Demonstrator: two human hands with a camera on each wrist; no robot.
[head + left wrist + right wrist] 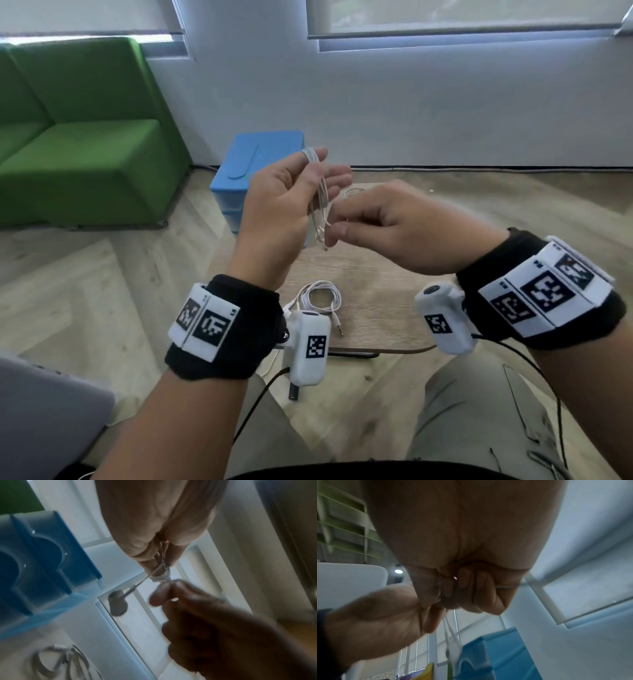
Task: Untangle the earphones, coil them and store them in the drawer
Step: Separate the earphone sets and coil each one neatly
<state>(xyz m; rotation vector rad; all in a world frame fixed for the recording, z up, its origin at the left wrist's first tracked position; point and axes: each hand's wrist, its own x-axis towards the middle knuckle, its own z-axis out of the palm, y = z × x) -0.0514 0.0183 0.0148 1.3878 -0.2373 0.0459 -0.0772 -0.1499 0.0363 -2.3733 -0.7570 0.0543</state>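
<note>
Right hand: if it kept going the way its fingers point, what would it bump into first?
Probably the white earphone bundle hanging from the left hand. The right hand pinches a strand right beside it, fingertips aimed at that palm. Depth is hard to judge.

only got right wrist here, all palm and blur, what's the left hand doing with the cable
Observer: In the head view the left hand holds the earphones as a long bundle looped over a fingertip.
Operator: ok and is anything left on the table
Observer: Yes, a second pair lies coiled on the table near its front edge, with its jack sticking out.
</note>
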